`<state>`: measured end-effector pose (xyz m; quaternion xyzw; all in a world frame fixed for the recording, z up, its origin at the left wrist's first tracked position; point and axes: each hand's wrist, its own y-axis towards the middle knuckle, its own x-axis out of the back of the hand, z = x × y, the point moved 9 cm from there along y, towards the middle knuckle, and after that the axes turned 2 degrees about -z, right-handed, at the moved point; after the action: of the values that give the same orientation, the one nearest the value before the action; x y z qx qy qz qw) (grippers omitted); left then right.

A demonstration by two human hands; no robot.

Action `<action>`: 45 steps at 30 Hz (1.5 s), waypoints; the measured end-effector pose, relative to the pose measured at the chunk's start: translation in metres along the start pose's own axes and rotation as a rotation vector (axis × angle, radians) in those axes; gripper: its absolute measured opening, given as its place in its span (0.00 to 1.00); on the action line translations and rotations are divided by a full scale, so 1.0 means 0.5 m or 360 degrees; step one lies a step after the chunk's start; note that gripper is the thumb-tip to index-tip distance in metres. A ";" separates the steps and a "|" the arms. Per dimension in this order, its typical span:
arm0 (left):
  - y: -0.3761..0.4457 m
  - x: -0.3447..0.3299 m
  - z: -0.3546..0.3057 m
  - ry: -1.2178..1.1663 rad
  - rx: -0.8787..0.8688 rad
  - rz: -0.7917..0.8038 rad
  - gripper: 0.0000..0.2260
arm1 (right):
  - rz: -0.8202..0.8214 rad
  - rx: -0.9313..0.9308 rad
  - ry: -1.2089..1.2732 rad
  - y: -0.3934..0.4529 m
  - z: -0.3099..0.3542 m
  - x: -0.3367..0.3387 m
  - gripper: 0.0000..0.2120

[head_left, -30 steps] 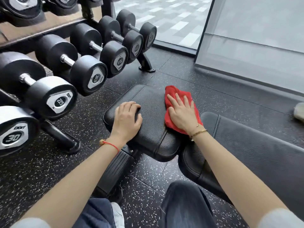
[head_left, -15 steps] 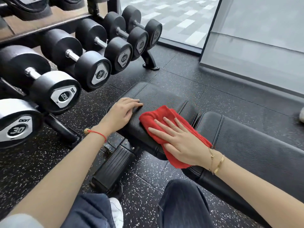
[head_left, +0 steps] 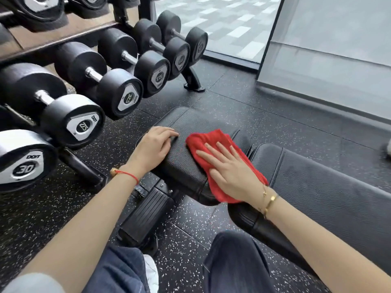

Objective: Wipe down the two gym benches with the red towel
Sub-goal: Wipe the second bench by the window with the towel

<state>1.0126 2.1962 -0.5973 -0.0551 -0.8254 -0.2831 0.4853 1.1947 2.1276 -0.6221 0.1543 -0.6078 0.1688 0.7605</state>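
While left hand point(head_left: 155, 148) braces, red towel point(head_left: 203, 142) lies under flat right hand point(head_left: 230, 172)

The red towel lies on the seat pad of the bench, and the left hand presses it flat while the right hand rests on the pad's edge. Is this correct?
Not quite: the hands are swapped. In the head view the right hand presses the red towel flat on the seat pad, while the left hand rests on the pad's edge.

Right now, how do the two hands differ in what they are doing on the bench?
The right hand lies flat with fingers spread on the red towel; the left hand rests bare on the seat pad, fingers curled at its left edge. The right wrist wears gold bracelets, the left a red string. Both press on the same pad.
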 end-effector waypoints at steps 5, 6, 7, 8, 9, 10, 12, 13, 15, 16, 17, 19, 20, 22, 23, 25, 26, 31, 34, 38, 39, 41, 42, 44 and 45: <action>-0.006 -0.007 -0.006 0.0023 0.0124 -0.0050 0.11 | -0.0054 -0.0180 -0.0016 0.061 0.009 -0.005 0.27; -0.006 -0.012 -0.008 0.0032 0.0155 -0.0057 0.12 | -0.0050 -0.0116 -0.0011 0.038 0.018 -0.012 0.28; -0.006 -0.018 -0.010 0.0042 0.0180 -0.0064 0.12 | -0.0053 -0.0044 -0.0006 0.011 0.025 -0.017 0.28; -0.007 -0.023 -0.012 0.0054 0.0201 -0.0068 0.13 | -0.0051 0.0011 0.0010 -0.014 0.028 -0.018 0.28; -0.007 -0.028 -0.013 0.0068 0.0221 -0.0071 0.13 | -0.0046 0.0047 0.0024 -0.030 0.024 -0.018 0.28; -0.007 -0.032 -0.013 0.0078 0.0239 -0.0076 0.14 | -0.0033 0.0061 0.0035 -0.034 0.012 -0.014 0.28; -0.007 -0.036 -0.012 0.0076 0.0276 -0.0089 0.15 | -0.0032 0.0003 0.0028 -0.010 -0.022 -0.008 0.28; -0.008 -0.037 -0.012 0.0074 0.0295 -0.0087 0.15 | -0.0055 -0.0077 0.0030 0.013 -0.045 -0.003 0.27; -0.009 -0.039 -0.013 0.0088 0.0314 -0.0086 0.17 | -0.0077 -0.0292 0.0071 0.074 -0.090 0.008 0.26; -0.010 -0.039 -0.014 0.0099 0.0315 -0.0091 0.17 | -0.0068 -0.0382 0.0081 0.106 -0.103 0.011 0.26; -0.010 -0.039 -0.015 0.0108 0.0314 -0.0099 0.16 | -0.0057 -0.0445 0.0067 0.132 -0.108 0.011 0.26; -0.009 -0.040 -0.015 0.0124 0.0313 -0.0115 0.15 | -0.0058 -0.0484 0.0021 0.161 -0.097 0.009 0.26; -0.009 -0.039 -0.014 0.0134 0.0317 -0.0119 0.15 | -0.0068 -0.0459 0.0013 0.161 -0.085 0.008 0.26; -0.009 -0.039 -0.012 0.0154 0.0327 -0.0119 0.17 | -0.0098 -0.0322 0.0014 0.128 -0.056 0.004 0.27; -0.009 -0.040 -0.011 0.0158 0.0329 -0.0119 0.17 | -0.0122 -0.0231 0.0025 0.101 -0.042 0.002 0.27; -0.009 -0.042 -0.012 0.0157 0.0326 -0.0127 0.17 | -0.0130 -0.0105 0.0058 0.054 -0.026 -0.002 0.28; -0.009 -0.042 -0.012 0.0159 0.0323 -0.0132 0.17 | -0.0116 -0.0082 0.0079 0.045 -0.026 -0.003 0.28; -0.011 -0.045 -0.014 0.0195 0.0336 -0.0146 0.17 | -0.0088 -0.0195 0.0084 0.103 -0.049 -0.001 0.27; -0.011 -0.044 -0.016 0.0194 0.0353 -0.0166 0.16 | -0.0058 -0.0341 0.0063 0.179 -0.065 -0.002 0.26; -0.012 -0.041 -0.014 0.0195 0.0363 -0.0179 0.16 | 0.0015 -0.0429 0.0095 0.256 -0.053 -0.004 0.26; -0.012 -0.041 -0.013 0.0186 0.0372 -0.0183 0.16 | 0.0026 -0.0406 0.0094 0.260 -0.047 -0.005 0.26; -0.012 -0.040 -0.011 0.0170 0.0383 -0.0187 0.16 | 0.0027 -0.0325 0.0061 0.244 -0.038 -0.004 0.27; -0.011 -0.040 -0.011 0.0171 0.0384 -0.0183 0.16 | 0.0022 -0.0280 0.0043 0.225 -0.033 -0.004 0.27; -0.010 -0.040 -0.013 0.0190 0.0383 -0.0167 0.17 | -0.0007 -0.0230 0.0004 0.176 -0.027 -0.003 0.27; -0.010 -0.039 -0.015 0.0205 0.0379 -0.0162 0.17 | -0.0030 -0.0236 -0.0014 0.147 -0.027 -0.003 0.27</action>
<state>1.0267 2.1916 -0.6129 0.0631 -0.8219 -0.2104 0.5255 1.1735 2.1994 -0.6241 0.1040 -0.6205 0.1155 0.7687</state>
